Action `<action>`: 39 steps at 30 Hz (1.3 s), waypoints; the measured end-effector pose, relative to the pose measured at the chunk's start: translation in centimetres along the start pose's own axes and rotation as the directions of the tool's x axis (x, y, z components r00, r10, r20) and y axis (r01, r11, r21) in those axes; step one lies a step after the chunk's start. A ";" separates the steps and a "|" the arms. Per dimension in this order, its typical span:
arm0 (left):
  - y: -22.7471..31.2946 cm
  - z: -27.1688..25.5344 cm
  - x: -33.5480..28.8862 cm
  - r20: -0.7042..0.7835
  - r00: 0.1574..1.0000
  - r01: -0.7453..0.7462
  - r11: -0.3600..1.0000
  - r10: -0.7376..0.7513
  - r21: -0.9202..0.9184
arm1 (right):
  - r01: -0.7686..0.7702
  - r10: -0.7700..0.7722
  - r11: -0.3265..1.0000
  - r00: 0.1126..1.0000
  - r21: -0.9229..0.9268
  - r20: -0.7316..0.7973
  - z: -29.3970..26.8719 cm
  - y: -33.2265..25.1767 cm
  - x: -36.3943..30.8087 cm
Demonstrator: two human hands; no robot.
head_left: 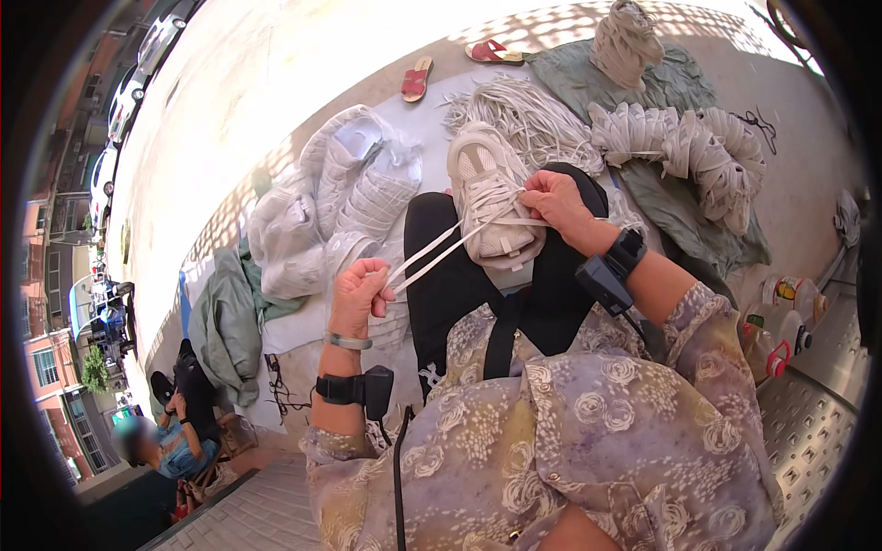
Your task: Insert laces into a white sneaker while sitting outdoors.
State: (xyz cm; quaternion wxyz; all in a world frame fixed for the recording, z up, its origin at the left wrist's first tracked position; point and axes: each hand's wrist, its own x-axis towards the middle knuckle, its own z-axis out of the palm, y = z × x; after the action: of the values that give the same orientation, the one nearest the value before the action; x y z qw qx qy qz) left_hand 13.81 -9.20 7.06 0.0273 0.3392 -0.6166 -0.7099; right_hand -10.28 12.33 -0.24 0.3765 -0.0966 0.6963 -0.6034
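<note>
A beige-white sneaker (478,165) rests between my knees, its toe near me or away I cannot tell for sure. White shoelace (428,261) strands stretch from its laced front to my left hand (360,298), whose fingers are pinched closed around the ends over my left thigh. Right beside the lacing, my right hand (559,208) is closed in a pinch on a lace at the shoe's right side. Part of that lace is hidden by the fingers.
Wrapped pale shoes (367,188) lie at the left, next to a green cloth (225,321). Beyond the sneaker is a pile of white laces (528,119). Bundled laced pieces (684,147) lie at the right. Red sandals (416,81), plastic bottles (767,335) and a seated person (188,450) are around.
</note>
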 end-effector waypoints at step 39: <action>-1.7 6.6 -1.1 0.375 0.840 -0.542 0.570 0.393 0.617 | 0.176 -0.148 0.983 0.922 -0.048 0.357 -1.2 -0.5 -0.1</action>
State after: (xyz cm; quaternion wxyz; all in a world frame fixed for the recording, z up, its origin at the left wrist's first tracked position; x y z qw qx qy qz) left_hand 11.88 -2.68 6.08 0.0229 0.0755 -0.9054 -0.4171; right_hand -11.13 13.21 0.24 0.4399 -0.2750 0.6305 -0.5774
